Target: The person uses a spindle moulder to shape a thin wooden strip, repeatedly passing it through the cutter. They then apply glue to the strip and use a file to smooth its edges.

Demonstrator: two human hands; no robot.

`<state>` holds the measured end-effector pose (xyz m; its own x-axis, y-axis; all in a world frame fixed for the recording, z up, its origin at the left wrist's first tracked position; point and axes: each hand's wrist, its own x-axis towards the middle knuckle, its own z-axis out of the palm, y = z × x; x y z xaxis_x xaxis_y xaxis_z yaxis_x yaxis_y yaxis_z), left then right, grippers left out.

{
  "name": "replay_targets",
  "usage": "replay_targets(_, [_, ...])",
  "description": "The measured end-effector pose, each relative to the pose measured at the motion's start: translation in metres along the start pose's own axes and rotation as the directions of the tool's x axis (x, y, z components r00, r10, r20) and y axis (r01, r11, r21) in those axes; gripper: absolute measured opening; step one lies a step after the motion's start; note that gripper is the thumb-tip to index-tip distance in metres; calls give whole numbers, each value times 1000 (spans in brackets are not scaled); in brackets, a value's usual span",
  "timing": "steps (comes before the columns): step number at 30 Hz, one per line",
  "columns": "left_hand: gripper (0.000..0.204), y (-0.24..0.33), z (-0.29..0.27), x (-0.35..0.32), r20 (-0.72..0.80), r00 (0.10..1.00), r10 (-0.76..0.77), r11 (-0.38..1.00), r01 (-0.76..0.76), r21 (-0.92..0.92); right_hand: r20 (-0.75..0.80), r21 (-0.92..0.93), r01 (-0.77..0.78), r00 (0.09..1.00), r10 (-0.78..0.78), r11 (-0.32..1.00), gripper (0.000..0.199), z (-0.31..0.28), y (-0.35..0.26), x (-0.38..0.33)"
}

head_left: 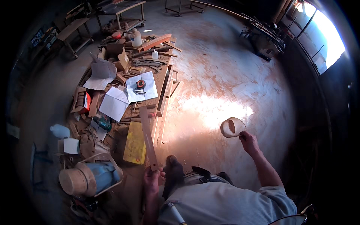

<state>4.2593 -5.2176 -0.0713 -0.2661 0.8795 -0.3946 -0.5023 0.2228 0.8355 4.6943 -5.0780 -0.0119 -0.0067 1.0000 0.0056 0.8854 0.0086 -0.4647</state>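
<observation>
1. The left hand (pixel 152 178) is closed around the near end of a flat wooden strip (pixel 148 137), which points away from the body along the edge of the cluttered table (pixel 160 83).
2. The right hand (pixel 249 141), fingers pinched together, grips the rim of a pale round thing (pixel 225 128) with a brown opening, held out above the sunlit floor (pixel 210 75); it may be a roll or a cup, the view being too small to settle it.
3. Beside the strip lies a yellow case (pixel 134 144); whether they touch, I cannot tell.
4. Farther up, a tape measure (pixel 140 84) rests on white paper (pixel 150 88).
</observation>
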Motion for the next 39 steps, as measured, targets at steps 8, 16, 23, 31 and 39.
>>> replay_targets(8, [24, 63, 31, 130, -107, 987, 119, 993, -116, 35, -33, 81, 81, 996, -79, 993, 15, 22, -22, 192])
replay_targets(16, [35, 76, 113, 233, -459, 881, 115, 993, -108, 42, 83, 149, 336, 933, -351, 930, 10, 52, -38, 440])
replay_targets(23, [36, 88, 203, 291, -679, 722, 134, 978, -208, -28, 170, 257, 562, 775, -609, 786, 13, 79, -103, 645])
replay_targets(31, [23, 110, 227, 348, -713, 699, 48, 995, -97, -27, 160, 315, 727, 593, -789, 610, 11, 106, -207, 744])
replay_targets(39, [23, 48, 204, 356, -824, 560, -83, 984, 178, 22, 247, 462, 757, 392, -886, 463, 11, 145, -285, 790])
